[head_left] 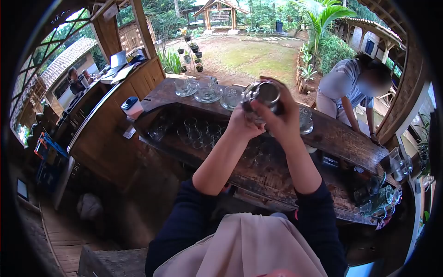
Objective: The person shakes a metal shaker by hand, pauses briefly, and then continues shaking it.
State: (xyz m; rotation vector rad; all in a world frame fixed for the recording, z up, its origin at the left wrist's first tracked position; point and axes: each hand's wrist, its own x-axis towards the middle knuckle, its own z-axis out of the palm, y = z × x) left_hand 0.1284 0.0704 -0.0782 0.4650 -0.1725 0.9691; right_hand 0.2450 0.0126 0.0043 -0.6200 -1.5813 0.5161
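Raised above the wooden counter, both my hands are around a shiny vessel [268, 91] with a round metal end and a clear, glassy side. Its exact kind is hard to make out. My left hand [244, 123] grips it from below and the left. Over its right side wrap the fingers of my right hand [287, 113]. Just left of my hands, a glass cup [230, 97] stands on the counter's upper ledge, and farther left are more glass cups [207, 90] on saucers. Another saucer [306, 125] is partly hidden behind my right hand.
Several glasses [198, 134] stand on the shelf under the ledge. Glass mugs [380, 203] crowd the counter's right end. A person [353, 87] leans on the far right side. To the left are a lidded container [132, 107] and a wooden desk [110, 134].
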